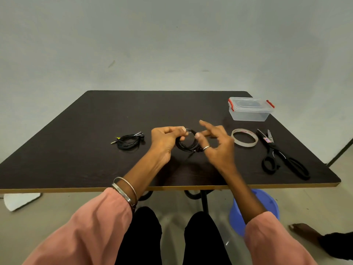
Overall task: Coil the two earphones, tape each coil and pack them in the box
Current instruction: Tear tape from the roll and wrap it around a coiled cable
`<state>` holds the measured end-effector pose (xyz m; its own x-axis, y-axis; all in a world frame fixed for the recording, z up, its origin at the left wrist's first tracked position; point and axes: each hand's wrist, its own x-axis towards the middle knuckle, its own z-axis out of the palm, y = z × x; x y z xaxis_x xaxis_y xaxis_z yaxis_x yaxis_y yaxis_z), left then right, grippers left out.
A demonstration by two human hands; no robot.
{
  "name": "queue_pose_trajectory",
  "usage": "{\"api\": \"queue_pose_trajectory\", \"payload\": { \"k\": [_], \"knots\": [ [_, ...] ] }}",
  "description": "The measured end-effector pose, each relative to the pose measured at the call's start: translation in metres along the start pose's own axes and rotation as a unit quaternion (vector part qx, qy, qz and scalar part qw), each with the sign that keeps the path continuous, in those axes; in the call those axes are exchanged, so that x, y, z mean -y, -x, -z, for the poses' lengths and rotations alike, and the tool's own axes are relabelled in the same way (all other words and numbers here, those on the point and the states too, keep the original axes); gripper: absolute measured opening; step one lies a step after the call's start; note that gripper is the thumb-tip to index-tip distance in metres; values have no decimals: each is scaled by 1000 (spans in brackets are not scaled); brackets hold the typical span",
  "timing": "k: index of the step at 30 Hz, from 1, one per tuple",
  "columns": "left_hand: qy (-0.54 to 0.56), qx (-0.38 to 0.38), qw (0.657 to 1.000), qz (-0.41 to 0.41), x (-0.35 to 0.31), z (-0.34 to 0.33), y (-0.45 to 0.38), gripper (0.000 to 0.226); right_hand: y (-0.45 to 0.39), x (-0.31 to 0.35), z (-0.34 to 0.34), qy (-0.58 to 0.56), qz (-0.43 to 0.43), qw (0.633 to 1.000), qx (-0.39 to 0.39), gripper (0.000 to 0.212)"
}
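Observation:
A coiled black earphone (188,145) is held just above the dark table (76,150), between my two hands. My left hand (165,141) pinches the coil's top with thumb and fingers curled round the wire. My right hand (216,145) pinches the coil's right side between thumb and a finger, while its index finger sticks out straight. A second black earphone (129,141) lies bundled on the table to the left, its plug pointing left. The clear plastic box (250,109) with red clips stands closed at the back right. A roll of clear tape (244,137) lies right of my hands.
Black scissors (280,155) lie at the table's right edge, beside the tape roll. A blue bucket (256,209) stands on the floor under the table's front right. Another person's foot (305,232) shows at the lower right.

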<state>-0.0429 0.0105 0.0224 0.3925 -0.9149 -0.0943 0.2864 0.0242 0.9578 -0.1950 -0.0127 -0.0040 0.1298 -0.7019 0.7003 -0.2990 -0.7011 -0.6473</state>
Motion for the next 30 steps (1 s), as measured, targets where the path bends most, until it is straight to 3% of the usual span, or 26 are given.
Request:
{"api": "queue_pose_trajectory", "payload": {
  "k": [1,3,7,12,17,19,21,23,25,27,30],
  "knots": [
    [-9,4,1000,-12,0,1,0,4,-3,3,1,-62,-55,996,-31,29],
    [-31,10,999,-29,0,1,-1,4,-13,6,5,-70,-93,993,-34,20],
    [-78,30,995,-58,0,2,-1,6,-27,9,8,5,-67,987,149,23],
    [-158,61,980,-105,4,7,-1,6,-34,5,5,144,22,971,189,15],
    [-372,83,891,-248,-4,9,0,17,-33,3,-5,188,37,961,200,22],
    [-434,83,855,-273,-8,12,-3,14,-33,7,-8,149,-8,967,209,12],
    [-465,68,838,-278,-11,16,-9,12,-34,10,-10,12,-117,974,195,7],
    [-465,41,845,-261,-12,19,-14,12,-35,11,-10,-186,-254,934,168,11],
    [-470,17,852,-228,-12,21,-20,12,-34,6,-13,-287,-347,882,143,9],
    [-486,7,853,-191,-7,22,-27,12,-31,-1,-20,-248,-369,886,131,7],
    [-532,-17,832,-157,4,21,-31,13,-26,-12,-35,-88,-329,934,108,7]
  ]
}}
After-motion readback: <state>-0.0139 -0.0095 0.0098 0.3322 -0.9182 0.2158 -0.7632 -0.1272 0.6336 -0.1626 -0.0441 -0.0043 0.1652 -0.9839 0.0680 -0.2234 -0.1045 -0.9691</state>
